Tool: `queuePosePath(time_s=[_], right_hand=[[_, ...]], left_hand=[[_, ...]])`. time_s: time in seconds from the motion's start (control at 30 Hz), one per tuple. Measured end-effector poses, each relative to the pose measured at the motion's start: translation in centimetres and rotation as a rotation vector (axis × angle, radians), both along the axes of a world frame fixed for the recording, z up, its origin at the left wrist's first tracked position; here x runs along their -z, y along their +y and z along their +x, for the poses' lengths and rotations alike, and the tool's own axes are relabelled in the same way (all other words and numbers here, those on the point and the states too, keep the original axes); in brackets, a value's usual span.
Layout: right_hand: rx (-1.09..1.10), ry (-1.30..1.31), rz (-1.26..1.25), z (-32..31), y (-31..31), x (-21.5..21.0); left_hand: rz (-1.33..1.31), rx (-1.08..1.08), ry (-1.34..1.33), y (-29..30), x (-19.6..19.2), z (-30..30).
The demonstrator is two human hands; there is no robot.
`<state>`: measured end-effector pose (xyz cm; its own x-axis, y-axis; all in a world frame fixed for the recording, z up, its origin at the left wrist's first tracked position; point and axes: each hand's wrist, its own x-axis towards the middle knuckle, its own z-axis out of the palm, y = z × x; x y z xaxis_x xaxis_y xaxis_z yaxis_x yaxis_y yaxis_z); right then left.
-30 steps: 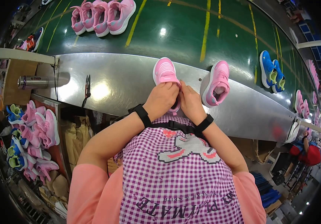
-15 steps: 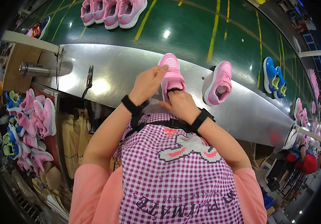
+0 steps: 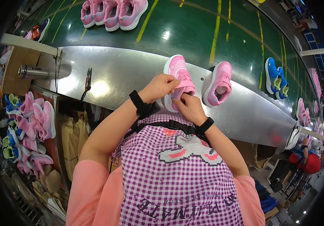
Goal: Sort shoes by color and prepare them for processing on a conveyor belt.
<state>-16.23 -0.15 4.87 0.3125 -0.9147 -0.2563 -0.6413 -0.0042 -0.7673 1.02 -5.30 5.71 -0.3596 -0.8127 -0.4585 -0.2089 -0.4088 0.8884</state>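
Pink shoe (image 3: 178, 77), white-soled, lies toe-away, gripped by both hands.

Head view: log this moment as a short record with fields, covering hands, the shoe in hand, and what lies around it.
left hand: grips the top of the pink shoe at its strap
right hand: holds the same shoe at its near end
shoe position: lifted over the steel ledge
second pink shoe: lies alone on the ledge, right of the held one
belt: green, carries a group of pink shoes and blue shoes
scissors: on the ledge, left
bin at left: heaped pink and blue shoes
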Motion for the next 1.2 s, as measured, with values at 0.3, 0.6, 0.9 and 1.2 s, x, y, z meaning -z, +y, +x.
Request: queuePosePath(time_s=[0.3, 0.6, 0.9, 1.2], right_hand=[[0.007, -0.034, 0.003, 0.1, 0.0, 0.1], [-0.23, 0.162, -0.32, 1.4, 0.0, 1.6], [0.031, 0.457, -0.42, -3.8, -0.3, 0.9], [0.159, 0.371, -0.489, -8.2, 3.0, 0.1]], left_hand=[[-0.16, 0.06, -0.285, 1.1, 1.2, -0.2], [-0.117, -0.038, -0.396, 2.7, 4.1, 1.8], [-0.191, 0.028, -0.392, 5.1, 6.0, 2.7], [-0.811, 0.134, -0.821, 5.7, 6.6, -0.2]])
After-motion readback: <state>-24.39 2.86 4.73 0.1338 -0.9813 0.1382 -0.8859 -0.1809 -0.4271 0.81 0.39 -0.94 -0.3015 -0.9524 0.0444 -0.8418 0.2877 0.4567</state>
